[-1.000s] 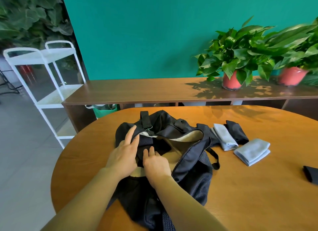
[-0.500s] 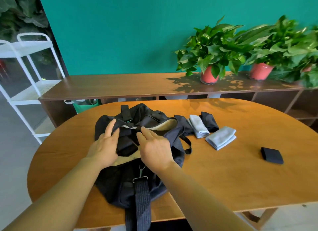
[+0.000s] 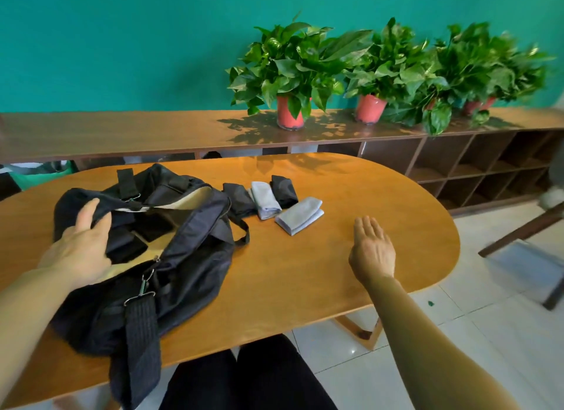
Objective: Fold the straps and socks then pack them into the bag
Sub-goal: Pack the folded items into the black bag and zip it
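A black duffel bag lies unzipped on the left of the round wooden table, its shoulder strap hanging over the near edge. Folded black pieces lie inside it. My left hand grips the bag's left rim, thumb at the opening. To the right of the bag lie two folded grey socks and two folded black socks. My right hand hovers palm down over the table right of the socks, fingers straight and together. Anything under it is hidden.
A long wooden sideboard with cubby shelves stands behind the table, carrying several potted plants. A chair leg shows at the far right over the white tile floor. My dark trousers are under the table's near edge.
My right hand has left the bag's opening and swung right over the table. The camera turned right. The folded black strap seen on the table earlier no longer shows.
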Demonstrator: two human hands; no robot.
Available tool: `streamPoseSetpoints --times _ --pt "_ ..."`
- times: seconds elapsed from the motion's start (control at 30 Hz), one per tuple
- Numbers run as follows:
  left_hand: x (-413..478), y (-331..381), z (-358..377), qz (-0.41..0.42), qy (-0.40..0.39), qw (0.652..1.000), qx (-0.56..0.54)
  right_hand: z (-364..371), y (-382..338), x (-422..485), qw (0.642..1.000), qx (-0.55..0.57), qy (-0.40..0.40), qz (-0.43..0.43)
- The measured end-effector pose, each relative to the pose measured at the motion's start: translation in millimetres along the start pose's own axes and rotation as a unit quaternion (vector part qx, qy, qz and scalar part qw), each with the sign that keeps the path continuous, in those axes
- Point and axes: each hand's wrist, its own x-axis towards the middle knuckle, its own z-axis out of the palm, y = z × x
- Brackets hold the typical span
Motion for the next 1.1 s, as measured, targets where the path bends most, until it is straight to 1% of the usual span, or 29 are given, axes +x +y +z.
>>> streamPoseSetpoints --times 0.03,0.1,0.2,0.33,0.43,0.5,0.63,0.7,0.8,0.9,1.1 --pt "1.8 -1.6 2.5 -0.004 0.0 1.0 0.0 1.7 8.0 0.1 1.0 -0.008 -0.027 0.011" --pt "5.3 -2.0 5.9 -0.014 -0.003 1.0 -0.003 7.4 18.1 0.5 0.998 -0.029 -0.055 0.019" --pt "3.9 4.1 10.1 -0.019 0.008 0.999 0.032 15.3 25.7 3.5 0.996 -0.053 -0.075 0.021" --pt "11.5 -4.1 15.5 -0.029 -0.015 0.997 0.068 22.1 31.8 9.3 0.992 -0.064 -0.107 0.025" --pt "16.7 -8.5 17.4 -0.023 -0.023 0.995 0.092 26.5 34.6 16.8 0.992 -0.07 -0.106 0.014" --pt "16.7 -5.8 15.6 -0.016 -0.003 0.992 0.123 28.4 34.9 22.2 0.992 -0.065 -0.111 0.012" --pt "15.3 3.7 6.4 -0.006 0.006 0.984 0.176 31.2 34.2 29.6 0.991 -0.052 -0.122 0.017" --pt "17.6 5.6 5.2 0.003 0.027 0.984 0.179 31.5 32.8 31.5 0.992 -0.039 -0.116 0.022" --pt "13.7 14.6 -1.0 0.015 0.027 0.986 0.162 26.9 27.1 32.0 0.995 -0.036 -0.093 0.018" --pt "5.6 28.5 -13.5 0.005 0.035 0.985 0.169 19.3 13.7 27.1 0.995 -0.042 -0.091 0.02" --pt "-8.6 43.7 -35.0 0.002 -0.009 0.987 0.161 17.3 -23.9 6.2 0.992 -0.076 -0.099 0.022"
